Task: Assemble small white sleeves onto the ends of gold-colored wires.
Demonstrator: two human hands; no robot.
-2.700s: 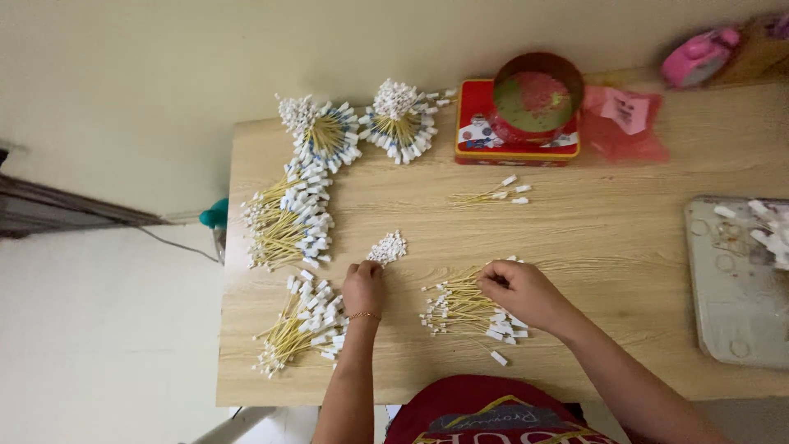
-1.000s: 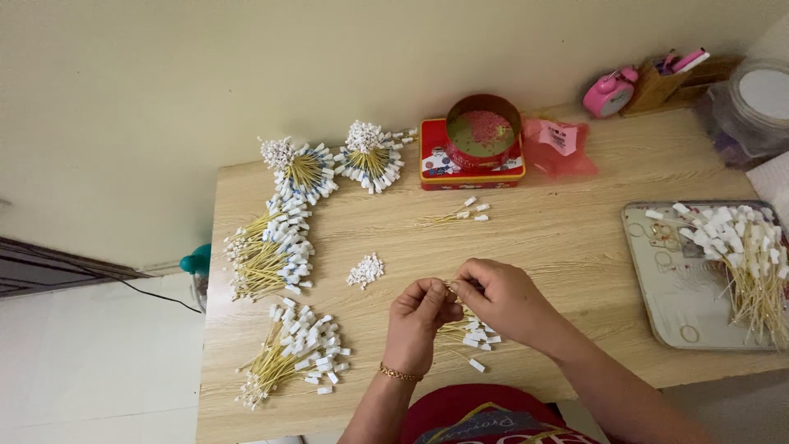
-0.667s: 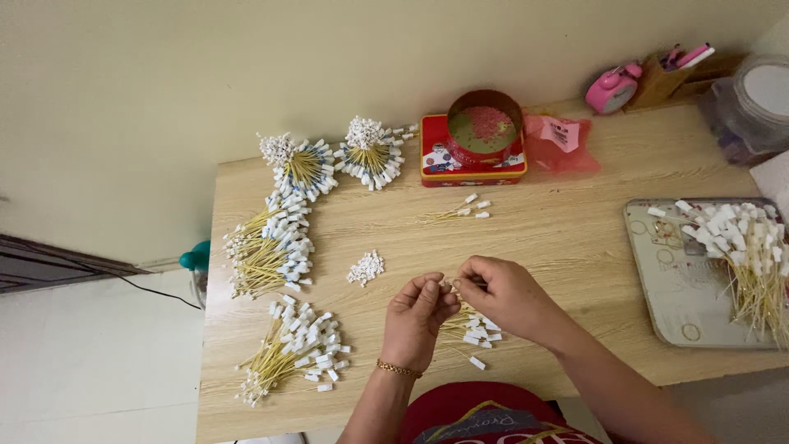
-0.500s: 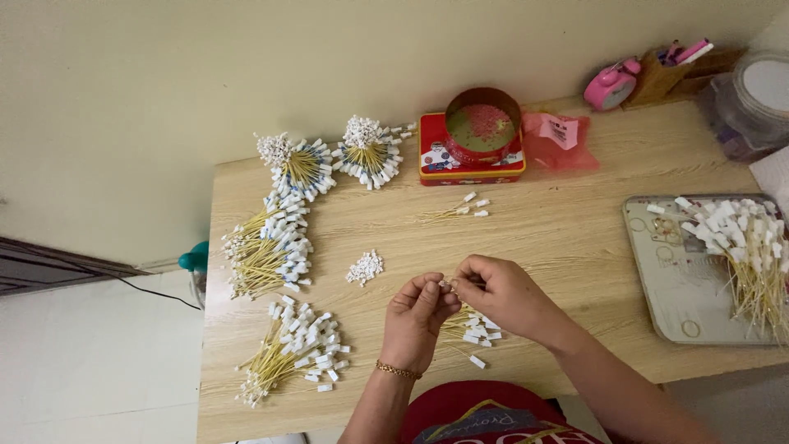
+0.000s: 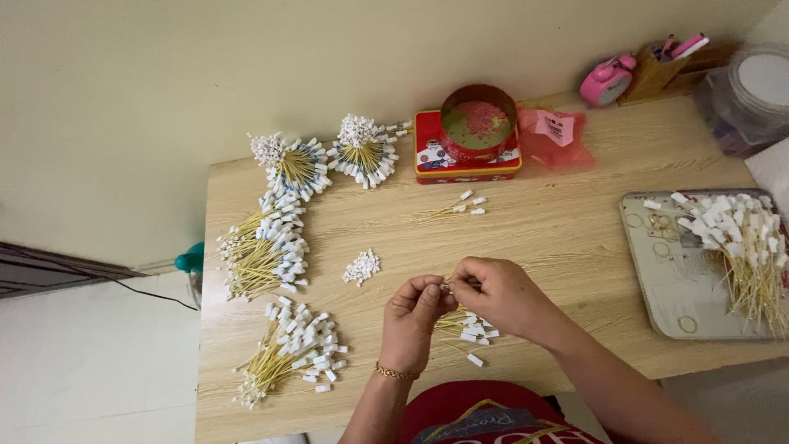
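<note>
Both hands meet over the table (image 5: 575,238): left hand (image 5: 415,321) and right hand (image 5: 501,298) pinch one tagged string (image 5: 448,286) between closed fingertips, directly above the small working pile (image 5: 468,327). Left of that pile lie finished bundles (image 5: 263,247) and loose white tags (image 5: 362,267); right of it, a tray (image 5: 657,271) holds more strings, so much appears done, a good share left

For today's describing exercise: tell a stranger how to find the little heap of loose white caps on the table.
Start at the wooden table and find the left hand. Just to its left lies the heap of loose white caps, alone on bare wood. Unlike the tagged yellow-wire bundles nearby, it has no wires, only tiny white pieces.
</note>
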